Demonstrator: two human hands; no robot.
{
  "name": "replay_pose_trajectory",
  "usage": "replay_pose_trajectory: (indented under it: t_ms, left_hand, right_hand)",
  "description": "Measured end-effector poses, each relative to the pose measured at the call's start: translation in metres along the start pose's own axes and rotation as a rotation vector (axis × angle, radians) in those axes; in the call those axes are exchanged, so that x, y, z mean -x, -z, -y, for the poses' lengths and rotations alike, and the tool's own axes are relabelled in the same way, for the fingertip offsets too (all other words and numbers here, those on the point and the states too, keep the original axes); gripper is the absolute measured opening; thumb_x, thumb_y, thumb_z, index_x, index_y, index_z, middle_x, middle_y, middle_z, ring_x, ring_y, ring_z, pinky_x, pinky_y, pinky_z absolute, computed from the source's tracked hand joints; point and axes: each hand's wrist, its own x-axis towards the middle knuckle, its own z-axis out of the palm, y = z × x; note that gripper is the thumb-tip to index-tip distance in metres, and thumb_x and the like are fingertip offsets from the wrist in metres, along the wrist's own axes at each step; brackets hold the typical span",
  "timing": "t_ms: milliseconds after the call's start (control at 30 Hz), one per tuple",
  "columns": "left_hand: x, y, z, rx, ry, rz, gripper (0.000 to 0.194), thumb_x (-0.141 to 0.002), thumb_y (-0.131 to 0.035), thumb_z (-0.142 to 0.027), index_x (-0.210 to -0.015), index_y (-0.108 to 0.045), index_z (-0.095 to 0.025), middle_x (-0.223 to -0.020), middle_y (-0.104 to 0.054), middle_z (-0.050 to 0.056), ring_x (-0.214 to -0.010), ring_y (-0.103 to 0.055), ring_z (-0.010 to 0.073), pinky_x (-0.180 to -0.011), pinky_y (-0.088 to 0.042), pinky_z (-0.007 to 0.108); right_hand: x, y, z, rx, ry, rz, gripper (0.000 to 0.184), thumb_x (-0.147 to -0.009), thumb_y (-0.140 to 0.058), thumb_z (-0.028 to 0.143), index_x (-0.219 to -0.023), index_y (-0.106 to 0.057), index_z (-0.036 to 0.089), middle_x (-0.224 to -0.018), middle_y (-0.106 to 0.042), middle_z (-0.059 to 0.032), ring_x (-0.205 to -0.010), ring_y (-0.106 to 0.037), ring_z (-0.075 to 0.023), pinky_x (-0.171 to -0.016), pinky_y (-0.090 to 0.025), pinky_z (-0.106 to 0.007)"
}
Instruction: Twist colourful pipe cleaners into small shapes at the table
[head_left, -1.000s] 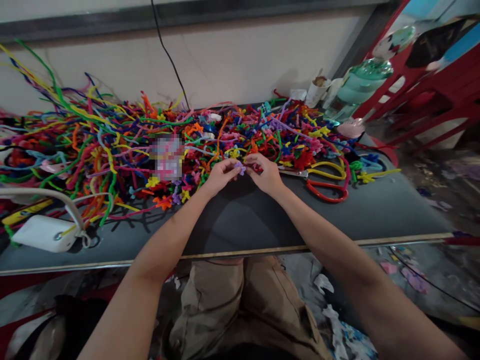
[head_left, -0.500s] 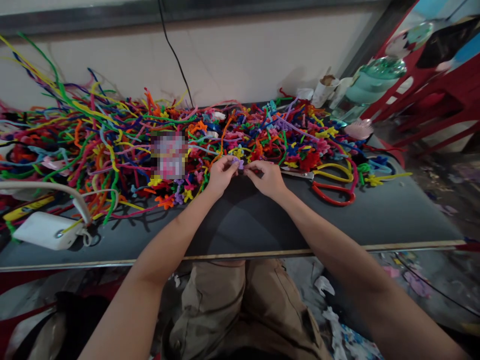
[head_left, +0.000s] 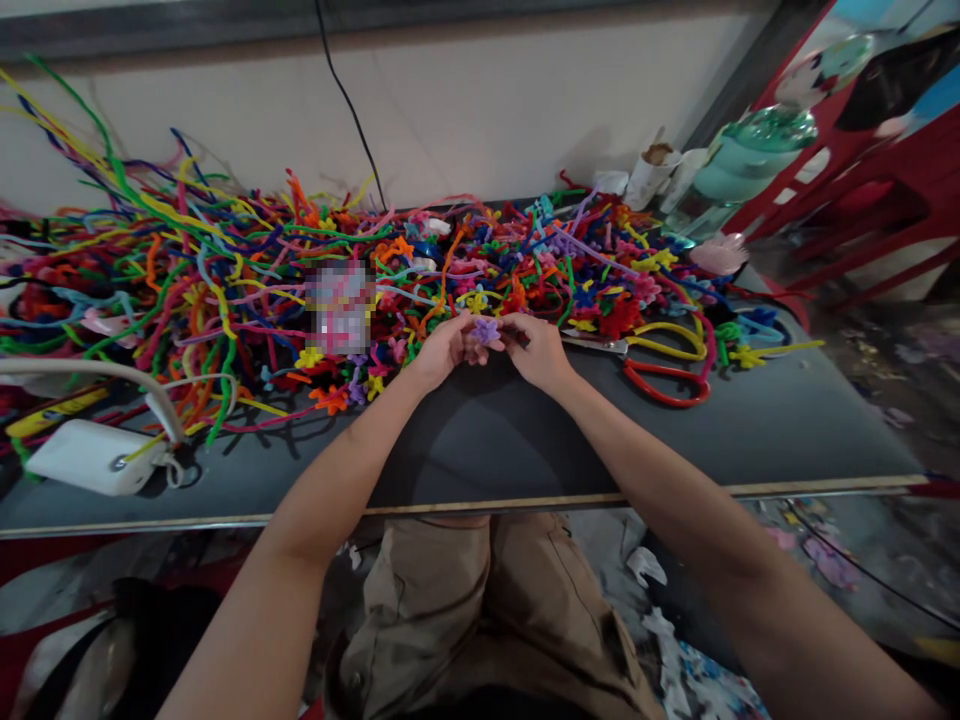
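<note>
A small purple pipe-cleaner flower is between my two hands, just above the front edge of the pile. My left hand has its fingers curled behind and under the flower, holding it. From the other side, my right hand pinches at the flower's right edge, its fingertips partly hidden. Behind both hands spreads a heap of coloured pipe cleaners, with several finished flowers such as an orange one at its front. Large scissors with red and yellow handles lie right of my right hand.
On the dark table, a white box-shaped device with a cable sits at the left. A green-lidded bottle and a paper cup stand at the back right. Red chairs are beyond the table, and scraps litter the floor.
The purple flower has turned so its petals show more openly. My left fingers have spread beneath it, and my right hand has shifted slightly, its fingers more curled.
</note>
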Motion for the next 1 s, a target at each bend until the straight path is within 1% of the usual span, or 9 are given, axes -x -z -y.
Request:
replay_pose_trajectory:
  t_ms: [67, 133, 267, 367, 500, 667, 833, 900, 1000]
  left_hand:
    - [0.001, -0.002, -0.002, 0.022, 0.031, 0.09, 0.066, -0.085, -0.039, -0.073, -0.087, -0.071, -0.015, -0.072, -0.072, 0.011, -0.055, -0.061, 0.0152, -0.051, -0.044, 0.026]
    - [0.003, -0.004, -0.003, 0.026, 0.034, 0.146, 0.074, -0.084, -0.032, -0.077, -0.085, -0.071, -0.015, -0.072, -0.073, 0.013, -0.056, -0.063, 0.0168, -0.053, -0.045, 0.028]
    - [0.006, -0.004, -0.007, 0.006, 0.062, 0.201, 0.083, -0.082, -0.023, -0.081, -0.087, -0.071, -0.013, -0.074, -0.073, 0.016, -0.059, -0.065, 0.0202, -0.056, -0.048, 0.031]
    - [0.007, -0.002, -0.008, -0.034, 0.059, 0.237, 0.086, -0.082, -0.021, -0.082, -0.091, -0.071, -0.012, -0.074, -0.073, 0.018, -0.061, -0.066, 0.0218, -0.058, -0.048, 0.032]
    - [0.006, -0.002, -0.007, -0.087, -0.005, 0.186, 0.087, -0.079, -0.02, -0.084, -0.087, -0.071, -0.013, -0.07, -0.072, 0.017, -0.06, -0.066, 0.0224, -0.058, -0.047, 0.033]
    - [0.008, -0.005, -0.006, 0.116, 0.133, 0.325, 0.089, -0.077, -0.018, -0.086, -0.081, -0.068, -0.014, -0.076, -0.073, 0.018, -0.062, -0.065, 0.0208, -0.064, -0.048, 0.033]
    - [0.012, -0.005, -0.005, 0.256, 0.182, 0.357, 0.082, -0.084, -0.02, -0.08, -0.078, -0.065, -0.011, -0.084, -0.074, 0.019, -0.067, -0.065, 0.0193, -0.067, -0.046, 0.03]
    - [0.012, -0.004, -0.004, 0.269, 0.175, 0.371, 0.076, -0.087, -0.025, -0.076, -0.08, -0.066, -0.011, -0.085, -0.074, 0.018, -0.067, -0.065, 0.019, -0.065, -0.045, 0.029]
    - [0.011, -0.004, -0.003, 0.265, 0.173, 0.381, 0.07, -0.087, -0.033, -0.072, -0.092, -0.068, -0.012, -0.086, -0.074, 0.015, -0.068, -0.066, 0.019, -0.064, -0.044, 0.029]
  right_hand:
    - [0.0, 0.001, 0.0, 0.001, 0.016, 0.029, 0.015, -0.08, -0.054, 0.017, -0.084, -0.068, 0.02, -0.08, -0.072, -0.003, -0.072, -0.064, -0.0167, -0.067, -0.049, -0.029]
    - [0.0, 0.002, 0.0, 0.011, 0.048, 0.056, 0.014, -0.078, -0.055, 0.016, -0.083, -0.068, 0.02, -0.077, -0.071, -0.0022, -0.071, -0.062, -0.0163, -0.067, -0.048, -0.029]
    - [0.001, 0.003, -0.003, -0.001, 0.127, 0.074, 0.013, -0.071, -0.061, 0.016, -0.082, -0.067, 0.02, -0.077, -0.069, -0.0019, -0.072, -0.061, -0.0169, -0.069, -0.048, -0.031]
    - [0.002, 0.002, -0.005, -0.046, 0.156, 0.071, 0.011, -0.072, -0.063, 0.019, -0.083, -0.067, 0.02, -0.08, -0.068, -0.0026, -0.074, -0.061, -0.0171, -0.069, -0.049, -0.032]
    - [0.002, 0.004, -0.003, -0.015, 0.143, 0.098, 0.009, -0.074, -0.064, 0.021, -0.082, -0.068, 0.023, -0.079, -0.068, -0.0012, -0.075, -0.06, -0.0169, -0.069, -0.048, -0.032]
    - [0.001, 0.006, 0.0, -0.005, 0.266, 0.09, 0.009, -0.078, -0.061, 0.021, -0.084, -0.068, 0.023, -0.078, -0.069, -0.0011, -0.075, -0.061, -0.0169, -0.072, -0.048, -0.032]
    - [-0.001, 0.004, -0.001, 0.014, 0.322, 0.051, 0.015, -0.085, -0.053, 0.022, -0.082, -0.068, 0.022, -0.076, -0.069, -0.0022, -0.073, -0.062, -0.017, -0.072, -0.049, -0.033]
    - [0.0, 0.003, -0.004, 0.027, 0.316, 0.06, 0.014, -0.084, -0.055, 0.024, -0.084, -0.069, 0.023, -0.08, -0.07, -0.0027, -0.076, -0.063, -0.0179, -0.074, -0.05, -0.034]
    - [0.001, 0.003, -0.008, 0.049, 0.305, 0.064, 0.011, -0.081, -0.061, 0.026, -0.087, -0.069, 0.023, -0.082, -0.071, -0.003, -0.079, -0.064, -0.0194, -0.074, -0.051, -0.035]
